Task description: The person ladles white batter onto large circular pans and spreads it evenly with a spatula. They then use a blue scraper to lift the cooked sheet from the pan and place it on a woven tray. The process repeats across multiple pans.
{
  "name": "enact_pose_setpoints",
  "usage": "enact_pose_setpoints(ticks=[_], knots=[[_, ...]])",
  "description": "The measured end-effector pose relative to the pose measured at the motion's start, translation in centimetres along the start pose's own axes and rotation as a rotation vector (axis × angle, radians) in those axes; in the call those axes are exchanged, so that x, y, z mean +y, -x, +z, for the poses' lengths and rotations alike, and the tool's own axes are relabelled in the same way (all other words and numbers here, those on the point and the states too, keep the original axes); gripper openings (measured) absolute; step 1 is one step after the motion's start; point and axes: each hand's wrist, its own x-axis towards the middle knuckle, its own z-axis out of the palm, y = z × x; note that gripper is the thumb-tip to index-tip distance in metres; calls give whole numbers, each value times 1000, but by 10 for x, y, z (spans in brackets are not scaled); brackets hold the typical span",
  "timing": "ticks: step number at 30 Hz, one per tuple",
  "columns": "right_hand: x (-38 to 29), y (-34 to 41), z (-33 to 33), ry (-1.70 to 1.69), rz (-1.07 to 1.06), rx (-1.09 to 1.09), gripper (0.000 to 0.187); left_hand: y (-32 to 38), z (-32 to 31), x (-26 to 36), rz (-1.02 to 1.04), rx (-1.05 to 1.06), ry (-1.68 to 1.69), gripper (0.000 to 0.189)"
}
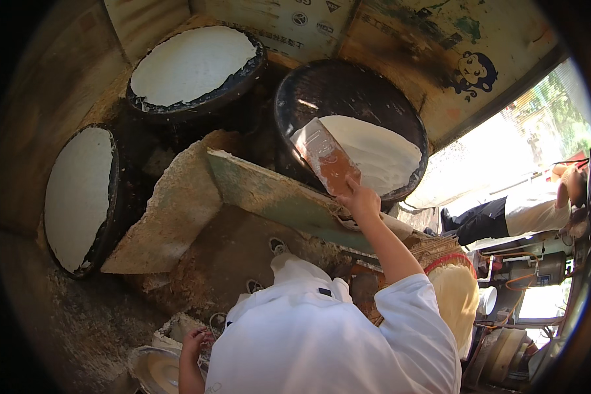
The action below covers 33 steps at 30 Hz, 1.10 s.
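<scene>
My right hand grips one end of a flat, wide-bladed spreader, reddish-brown and smeared with white batter. Its far end lies over a round black griddle, at the left side of a patch of wet white batter. That batter covers the near right part of the griddle; the far part shows bare black metal. My left hand hangs low at my side, above a pale round basin. Its fingers are bent, and whether they hold anything is not clear.
Two more black griddles carry white batter sheets, at the back and far left. Crusted panels stand between me and the griddles. At right, a pale yellow stack rests by a woven mat. Another person is beyond.
</scene>
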Motion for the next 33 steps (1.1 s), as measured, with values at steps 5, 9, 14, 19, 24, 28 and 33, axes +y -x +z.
enact_pose_setpoints(ticks=[5, 9, 14, 19, 24, 28, 33], knots=[[65, -26, -4, 125, 229, 35, 65, -18, -8, -32, -2, -23, 16, 26], [193, -28, 21, 33, 325, 465, 55, -51, -27, -95, -26, -29, 145, 22], [189, -43, 6, -1191, 856, 154, 50, -63, -28, -112, -55, 11, 212, 20], [103, -75, 23, -1117, 590, -38, 51, -48, -22, -66, -55, 34, 218, 25], [3, -32, -4, -328, -10, 143, 65, 9, 13, 12, -12, 69, 49, 26], [-5, -27, -9, -17, 38, 14, 58, 4, 14, 3, -42, 65, 88, 25], [48, -55, -18, 44, 250, 105, 53, -55, -25, -94, -58, 2, 135, 24]])
